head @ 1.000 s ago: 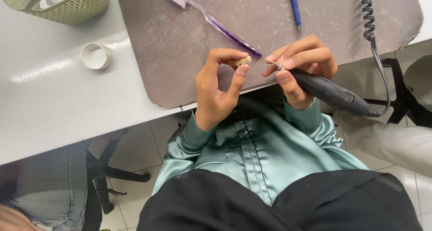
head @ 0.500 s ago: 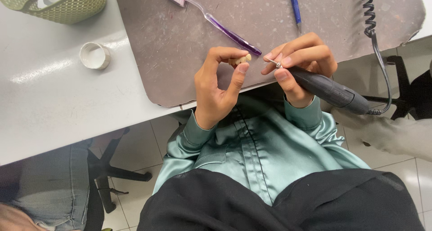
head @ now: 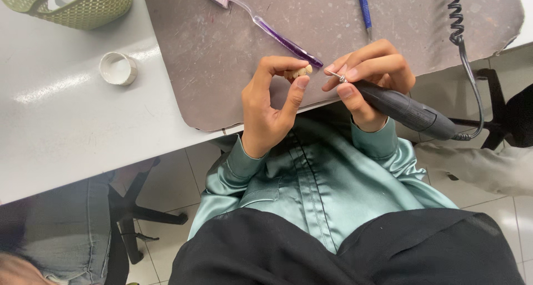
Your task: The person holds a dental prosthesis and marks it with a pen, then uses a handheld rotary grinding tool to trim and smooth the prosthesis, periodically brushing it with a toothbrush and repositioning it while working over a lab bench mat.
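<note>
Just left of the grinding tool point(head: 408, 110) tip, the left hand point(head: 272, 104) pinches a small tooth piece point(head: 302, 71); the right hand point(head: 369, 74) grips the tool, whose long axis slants down-right.

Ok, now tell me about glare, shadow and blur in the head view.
Head view: soft, even light; pale glare streaks on the white table; only faint shadows under the left hand and right hand; the tooth piece and handpiece are fairly sharp; bottom left corner is blurred.
</note>
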Available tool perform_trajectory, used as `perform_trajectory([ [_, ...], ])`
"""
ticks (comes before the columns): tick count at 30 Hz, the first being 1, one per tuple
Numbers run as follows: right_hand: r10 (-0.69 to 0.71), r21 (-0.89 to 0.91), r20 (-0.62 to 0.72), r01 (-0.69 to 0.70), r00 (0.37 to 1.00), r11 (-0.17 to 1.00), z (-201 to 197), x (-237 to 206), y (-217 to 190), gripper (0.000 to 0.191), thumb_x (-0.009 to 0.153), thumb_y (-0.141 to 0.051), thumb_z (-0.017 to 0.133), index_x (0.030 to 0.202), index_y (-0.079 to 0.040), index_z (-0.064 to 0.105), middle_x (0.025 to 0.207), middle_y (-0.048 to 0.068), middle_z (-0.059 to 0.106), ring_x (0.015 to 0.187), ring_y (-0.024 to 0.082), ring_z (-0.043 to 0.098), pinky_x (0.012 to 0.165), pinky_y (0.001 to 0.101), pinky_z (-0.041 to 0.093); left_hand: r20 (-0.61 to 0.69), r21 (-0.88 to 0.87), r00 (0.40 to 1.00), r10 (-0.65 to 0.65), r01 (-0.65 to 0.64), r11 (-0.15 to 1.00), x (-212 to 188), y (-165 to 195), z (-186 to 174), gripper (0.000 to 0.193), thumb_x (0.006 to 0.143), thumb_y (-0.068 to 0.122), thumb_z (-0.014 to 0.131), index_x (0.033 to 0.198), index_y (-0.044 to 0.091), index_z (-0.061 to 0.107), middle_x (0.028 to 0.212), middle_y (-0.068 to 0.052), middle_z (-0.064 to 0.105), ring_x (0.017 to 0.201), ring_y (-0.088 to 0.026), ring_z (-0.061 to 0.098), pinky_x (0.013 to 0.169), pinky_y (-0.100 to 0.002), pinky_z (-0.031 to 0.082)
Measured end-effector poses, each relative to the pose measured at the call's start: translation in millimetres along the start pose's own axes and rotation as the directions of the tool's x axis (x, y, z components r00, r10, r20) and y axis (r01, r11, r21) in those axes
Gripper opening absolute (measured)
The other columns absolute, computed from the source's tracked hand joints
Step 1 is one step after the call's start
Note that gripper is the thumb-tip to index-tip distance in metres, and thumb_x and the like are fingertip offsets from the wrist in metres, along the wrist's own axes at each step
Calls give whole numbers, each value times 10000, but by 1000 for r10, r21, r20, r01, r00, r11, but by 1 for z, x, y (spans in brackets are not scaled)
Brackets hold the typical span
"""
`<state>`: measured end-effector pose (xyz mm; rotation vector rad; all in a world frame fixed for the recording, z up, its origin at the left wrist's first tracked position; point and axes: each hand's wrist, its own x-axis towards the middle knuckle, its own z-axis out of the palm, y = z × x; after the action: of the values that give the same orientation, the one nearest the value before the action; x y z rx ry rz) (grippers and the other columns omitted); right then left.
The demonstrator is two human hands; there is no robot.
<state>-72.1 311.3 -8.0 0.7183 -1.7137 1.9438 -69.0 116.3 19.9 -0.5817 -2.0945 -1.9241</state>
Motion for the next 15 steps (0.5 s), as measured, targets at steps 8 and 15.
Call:
perform_trajectory([
  [8,17,-1,1,-17,1000,1000,3,6,-2,180,1045,-45,679,1141,1,533,1051,150,559,881,263,734,679,333,681,15,-25,1000,7,-7,1000,5,2,-1,187,1081,41,694,1252,50,619,1050,-49,716,932,-121,669,895,-243,547],
  [15,88,49,-54,-85,995,995,7,1,4,203,1060,-76,697,1143,-7,525,1051,143,573,881,233,713,652,318,672,-77,-32,995,55,-58,998,0,-9,-1,184,1091,49,693,1253,51,606,1046,-46,711,914,-113,644,893,-236,543],
])
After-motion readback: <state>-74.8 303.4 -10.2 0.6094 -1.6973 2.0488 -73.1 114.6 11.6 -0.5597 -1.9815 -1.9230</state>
